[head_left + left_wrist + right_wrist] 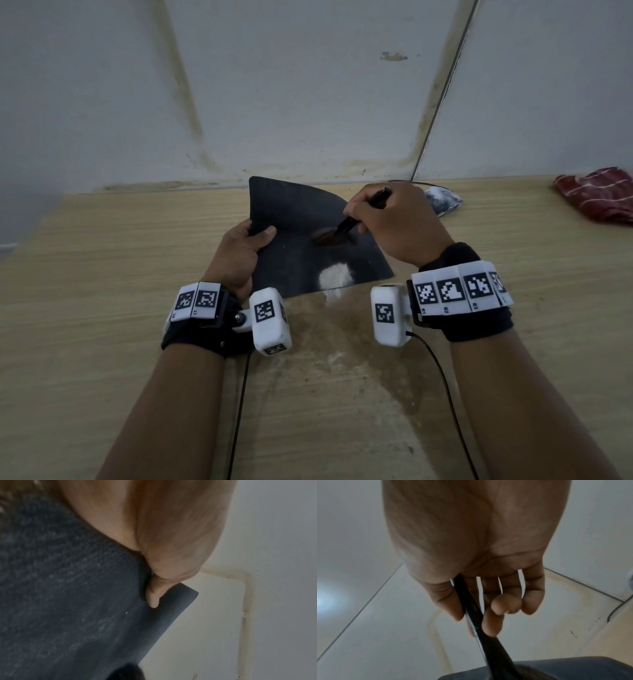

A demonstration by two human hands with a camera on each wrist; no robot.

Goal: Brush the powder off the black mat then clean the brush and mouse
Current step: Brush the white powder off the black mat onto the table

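A pale, stained wall (308,85) stands behind a light wooden table (102,274). On the table lies the black mat (291,212), near the middle of the head view. Its far part is lifted and curved upward, and its near edge rests on the wood. The left hand (239,253) grips the mat at its 9 o'clock edge, with the thumb on top and the fingers curled under it. The underside of the mat shows a fine woven texture in the left wrist view. A small heap of white powder (335,277) sits at the 6 o'clock edge of the mat, and some of it has spilled on the table just beside that edge. The right hand (394,222) holds the brush (346,226) with curled fingers around the black handle; the brown bristles press on the mat. The mouse (442,202), dusted with white, lies at 2 o'clock from the mat, partly hidden by the right hand. A red cloth (599,198) lies at 3 o'clock, well apart.
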